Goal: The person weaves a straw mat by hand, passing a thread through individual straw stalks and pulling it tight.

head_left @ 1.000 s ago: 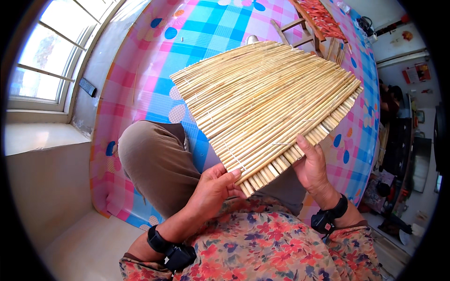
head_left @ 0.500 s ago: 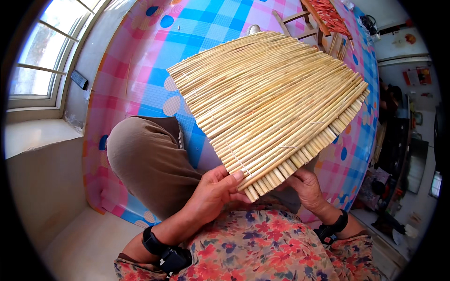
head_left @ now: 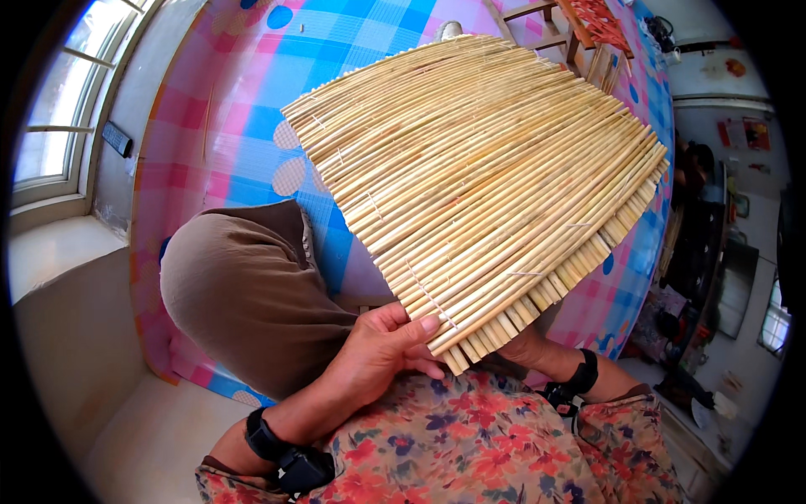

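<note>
A stitched mat of pale straw-coloured sticks (head_left: 495, 160) slants across the middle of the view. White thread stitches run over its sticks, and a second layer of stick ends shows beneath its lower right edge. At the mat's near corner, my left hand (head_left: 382, 346) grips it, thumb on top and fingers below. My right hand (head_left: 525, 346) reaches under the near right edge; the mat hides its fingers, so I cannot see whether they hold it.
A checked pink and blue sheet (head_left: 235, 126) spreads beneath. My bent knee (head_left: 243, 286) is left of the mat. A wooden stool (head_left: 546, 34) with a red woven top stands at the far right. A remote control (head_left: 117, 139) lies on the window ledge.
My right hand has slid farther under the mat, so less of it shows. The mat has shifted slightly up and left in view. My left hand keeps its grip on the corner.
</note>
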Motion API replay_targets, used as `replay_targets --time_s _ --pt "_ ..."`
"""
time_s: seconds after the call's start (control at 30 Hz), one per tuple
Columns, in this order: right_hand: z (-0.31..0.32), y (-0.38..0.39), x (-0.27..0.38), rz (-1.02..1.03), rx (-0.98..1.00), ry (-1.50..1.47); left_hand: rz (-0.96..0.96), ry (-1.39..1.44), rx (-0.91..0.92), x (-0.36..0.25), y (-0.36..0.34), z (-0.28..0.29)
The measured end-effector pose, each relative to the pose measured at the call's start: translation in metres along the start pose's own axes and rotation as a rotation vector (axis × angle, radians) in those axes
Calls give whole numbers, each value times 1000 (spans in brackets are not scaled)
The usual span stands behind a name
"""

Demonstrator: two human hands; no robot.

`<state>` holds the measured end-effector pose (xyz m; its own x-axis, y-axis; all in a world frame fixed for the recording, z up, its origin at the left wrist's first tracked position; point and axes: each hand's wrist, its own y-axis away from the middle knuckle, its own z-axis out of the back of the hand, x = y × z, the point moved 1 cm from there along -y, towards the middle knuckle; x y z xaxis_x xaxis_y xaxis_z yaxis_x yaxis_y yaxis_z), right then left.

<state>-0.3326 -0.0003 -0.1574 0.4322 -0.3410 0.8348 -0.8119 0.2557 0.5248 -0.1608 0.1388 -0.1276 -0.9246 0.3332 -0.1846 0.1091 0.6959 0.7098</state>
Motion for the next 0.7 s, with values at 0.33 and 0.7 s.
replay_targets --time_s 0.33,0.7 --pt "3 8 6 -2 11 139 65 -173 120 -11 1 -7" --pt "-2 -1 -3 90 -157 63 -977 -1515 43 -44 15 -5"
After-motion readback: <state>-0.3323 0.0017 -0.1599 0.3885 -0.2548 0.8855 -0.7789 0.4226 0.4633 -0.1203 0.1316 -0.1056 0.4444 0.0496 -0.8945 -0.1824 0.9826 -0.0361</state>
